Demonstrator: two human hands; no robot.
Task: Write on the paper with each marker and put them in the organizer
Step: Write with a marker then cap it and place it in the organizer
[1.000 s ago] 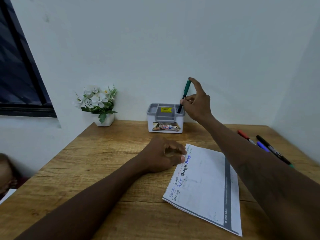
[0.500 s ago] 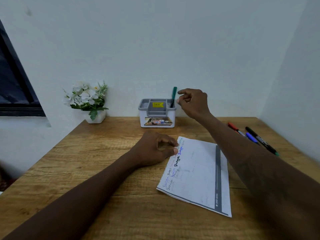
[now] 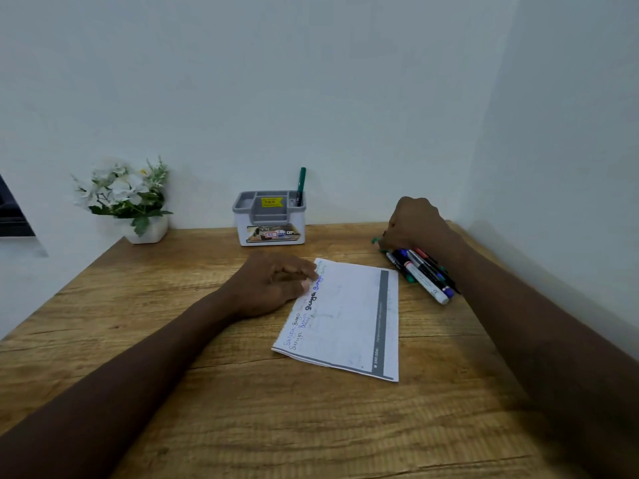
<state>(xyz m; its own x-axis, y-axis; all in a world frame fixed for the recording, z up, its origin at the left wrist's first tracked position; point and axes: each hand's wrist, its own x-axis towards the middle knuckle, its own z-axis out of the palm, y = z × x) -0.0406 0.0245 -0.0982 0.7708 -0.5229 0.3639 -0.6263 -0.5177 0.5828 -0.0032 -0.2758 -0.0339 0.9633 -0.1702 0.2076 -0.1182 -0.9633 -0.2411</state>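
Since half a second ago, the right hand (image 3: 415, 224) has left the organizer (image 3: 269, 233) and swung over to the loose markers (image 3: 423, 273) bunched near the right edge of the table (image 3: 173, 340). It leaves the green marker (image 3: 302, 184) standing upright in the organizer's back right compartment. That marker looks finished with and stowed, and it is the only one in the organizer. The paper (image 3: 349, 316) lies at mid-table and carries short lines of writing in blue, black and fainter inks down its left margin. Several markers are left in the bunch, with red, blue, black and green caps among them, so by my judgement most of the job is still ahead. The right hand's grip is curled, knuckles up, over the far end of the bunch, and a green tip pokes out beside it. Whether it has closed on a marker I cannot tell. The left hand (image 3: 273, 285) rests loosely curled on the paper's top left corner and holds nothing.
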